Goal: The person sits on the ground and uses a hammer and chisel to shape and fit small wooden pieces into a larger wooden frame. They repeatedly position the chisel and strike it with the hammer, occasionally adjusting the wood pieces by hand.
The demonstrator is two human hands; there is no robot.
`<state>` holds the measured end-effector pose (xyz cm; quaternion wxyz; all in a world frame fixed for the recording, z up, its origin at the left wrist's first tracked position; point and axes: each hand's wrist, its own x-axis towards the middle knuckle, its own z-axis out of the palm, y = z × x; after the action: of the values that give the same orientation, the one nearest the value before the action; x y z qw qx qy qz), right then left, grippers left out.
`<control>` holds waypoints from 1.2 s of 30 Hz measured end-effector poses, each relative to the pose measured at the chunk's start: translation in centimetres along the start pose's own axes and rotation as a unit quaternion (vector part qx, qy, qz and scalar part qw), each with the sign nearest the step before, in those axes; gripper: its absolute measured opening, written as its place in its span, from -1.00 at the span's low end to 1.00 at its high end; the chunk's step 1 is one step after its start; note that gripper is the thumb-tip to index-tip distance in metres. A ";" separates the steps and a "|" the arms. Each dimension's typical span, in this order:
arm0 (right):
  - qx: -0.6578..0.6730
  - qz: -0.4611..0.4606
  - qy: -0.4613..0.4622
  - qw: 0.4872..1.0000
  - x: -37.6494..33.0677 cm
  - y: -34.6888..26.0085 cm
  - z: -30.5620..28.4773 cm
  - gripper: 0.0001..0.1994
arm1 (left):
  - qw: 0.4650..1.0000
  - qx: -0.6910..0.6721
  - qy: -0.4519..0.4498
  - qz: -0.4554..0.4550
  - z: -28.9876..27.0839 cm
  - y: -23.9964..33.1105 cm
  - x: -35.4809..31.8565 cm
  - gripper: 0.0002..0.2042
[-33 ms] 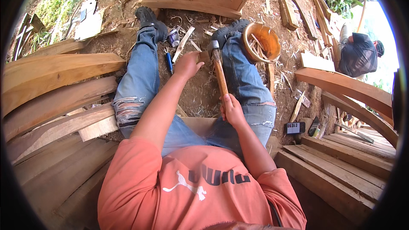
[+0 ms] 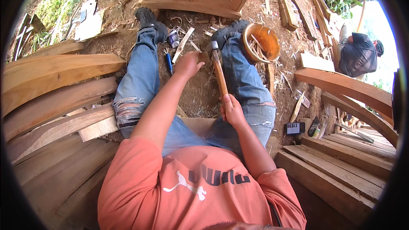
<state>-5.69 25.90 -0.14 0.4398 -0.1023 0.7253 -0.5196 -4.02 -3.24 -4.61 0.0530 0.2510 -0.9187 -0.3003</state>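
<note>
My right hand point(image 2: 233, 110) is closed round the lower end of the wooden handle of a hammer point(image 2: 220, 72). The hammer points away from me, its small metal head beside my right shin. Between my lower legs, my left hand point(image 2: 188, 64) is closed on a small brown piece point(image 2: 204, 57) that shows past its fingers, close to the hammer's head. What this piece is, I cannot make out. A blue pen-like tool point(image 2: 169, 63) lies on the ground left of that hand, with a small dark purple can point(image 2: 173, 39) beyond it.
An orange-brown bucket point(image 2: 260, 42) with wood scraps stands by my right foot. Ahead is a wooden cabinet point(image 2: 191, 5) with dark panels. Curved boards point(image 2: 64, 70) flank my left, stacked planks point(image 2: 336, 174) my right. A phone point(image 2: 295, 128) lies by my right knee.
</note>
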 end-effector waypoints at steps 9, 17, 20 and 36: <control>0.006 -0.026 -0.022 0.999 -2.4 -2.8 -0.1 -0.52 | 0.994 -0.036 0.094 0.051 -3.5 2.3 -0.6 -0.71; -0.017 0.011 -0.044 0.999 -2.3 -0.9 0.5 -0.57 | 0.997 -0.047 0.065 -0.008 -1.7 -0.5 -4.0 -0.74; -0.023 0.015 -0.035 0.999 -0.6 -0.4 0.9 -0.55 | 0.998 -0.036 0.050 -0.018 -0.2 -1.8 -2.6 -0.78; -0.070 -0.102 -0.037 0.992 1.8 -8.9 2.7 -0.57 | 0.971 -0.026 0.229 0.064 -12.0 0.1 1.8 -0.74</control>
<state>-7.47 19.10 6.24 0.4029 -0.2253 0.7291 -0.5053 -2.62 -10.39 5.12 0.2877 0.2523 -0.8882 -0.2543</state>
